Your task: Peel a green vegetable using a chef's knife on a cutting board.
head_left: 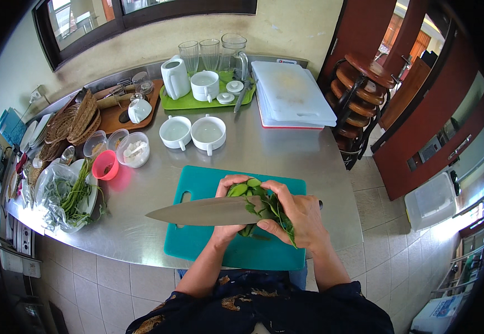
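Note:
A teal cutting board lies on the steel table in front of me. Over it, a bunch of green leaves is gathered between both hands. My left hand is closed round the bunch from the left, partly hidden behind the blade. My right hand is closed over the leaves' right side and also grips a large kitchen knife. The blade lies sideways across the leaves and points left. Most of the handle is hidden by my right hand; only its dark end shows.
A plate of green stems, a pink cup and small tubs stand left. Two white soup cups sit behind the board. Farther back are a green tray with glassware and stacked white boards. Stools stand right.

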A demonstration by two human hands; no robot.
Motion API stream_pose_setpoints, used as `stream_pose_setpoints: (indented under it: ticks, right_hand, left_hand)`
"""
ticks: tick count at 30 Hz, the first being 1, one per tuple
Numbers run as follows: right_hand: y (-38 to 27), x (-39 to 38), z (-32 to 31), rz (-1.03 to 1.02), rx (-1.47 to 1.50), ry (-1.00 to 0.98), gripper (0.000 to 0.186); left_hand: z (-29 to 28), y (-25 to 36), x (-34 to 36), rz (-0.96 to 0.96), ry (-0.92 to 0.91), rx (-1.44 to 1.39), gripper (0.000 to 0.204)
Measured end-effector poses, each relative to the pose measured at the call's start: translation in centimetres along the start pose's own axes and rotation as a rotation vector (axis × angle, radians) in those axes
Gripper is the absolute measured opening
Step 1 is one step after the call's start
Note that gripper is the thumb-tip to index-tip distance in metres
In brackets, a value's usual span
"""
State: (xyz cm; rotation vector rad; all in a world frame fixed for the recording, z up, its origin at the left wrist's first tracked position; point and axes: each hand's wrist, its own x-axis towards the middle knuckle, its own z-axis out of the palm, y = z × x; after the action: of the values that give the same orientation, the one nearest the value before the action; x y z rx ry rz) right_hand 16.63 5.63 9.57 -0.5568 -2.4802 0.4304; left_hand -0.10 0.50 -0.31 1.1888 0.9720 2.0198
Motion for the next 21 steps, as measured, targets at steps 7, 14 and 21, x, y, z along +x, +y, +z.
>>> stream_pose_setpoints:
  ticks: [7, 14, 21]
  right_hand:
    - [0.24, 0.06, -0.29, 0.014, 0.031, -0.039, 0.062]
    - [0.23, 0.17, -0.28, 0.025, 0.005, -0.050, 0.060]
    - [0.56, 0.04, -0.07, 0.028, -0.017, -0.024, 0.057]
  left_hand:
    - [-0.32, 0.40, 0.33, 0.127, -0.054, 0.154, 0.065]
    - [-0.74, 0.25, 0.36, 0.131, -0.099, 0.159, 0.071]
    - [-0.35, 0.33, 0.32, 0.214, -0.088, 0.221, 0.068]
